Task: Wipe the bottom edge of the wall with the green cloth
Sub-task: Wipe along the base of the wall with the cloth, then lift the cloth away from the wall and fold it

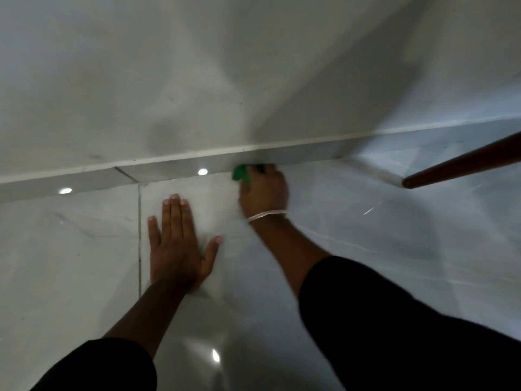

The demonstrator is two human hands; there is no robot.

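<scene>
The wall (197,80) fills the upper half of the view, and its bottom edge is formed by a grey skirting strip (174,172) that runs as a long band from the far left, rising slightly toward the right, where it meets the glossy tiled floor (84,249). The coming stroke is judged to follow this long axis. A brown wooden pole (462,162) is seen slanting in from the right edge, well apart from the work. The left hand (177,244) is laid flat and open on the floor, fingers spread, near the skirting but not touching it. The right hand (263,190) is closed around the green cloth (242,174), which is pressed against the skirting's foot, so the right hand is plainly the nearer.
</scene>
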